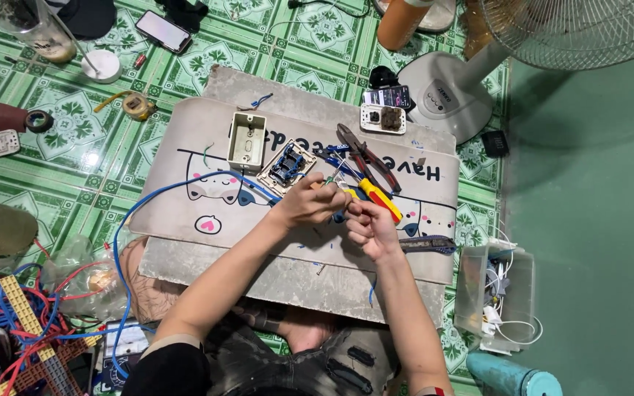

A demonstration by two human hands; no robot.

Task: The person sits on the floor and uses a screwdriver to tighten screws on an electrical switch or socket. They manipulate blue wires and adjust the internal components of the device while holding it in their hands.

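Note:
My left hand (308,204) and my right hand (367,224) meet over a pale mat with cat drawings (207,139). Both pinch the ends of a blue wire (157,192) that runs in from the left. A yellow and red screwdriver handle (380,199) lies right beside my right hand; whether that hand grips it is unclear. Just behind my left hand lies a beige switch module with blue parts (286,166). An open beige wall box (246,141) stands further left. Pliers with dark red handles (365,155) lie behind my right hand.
A fan base (443,95) stands at the back right, with a white socket plate (383,119) beside it. A clear box of cables (494,293) sits at the right. Red and blue wires with a breadboard (27,323) lie at the left. A phone (163,31) rests on the tiled floor.

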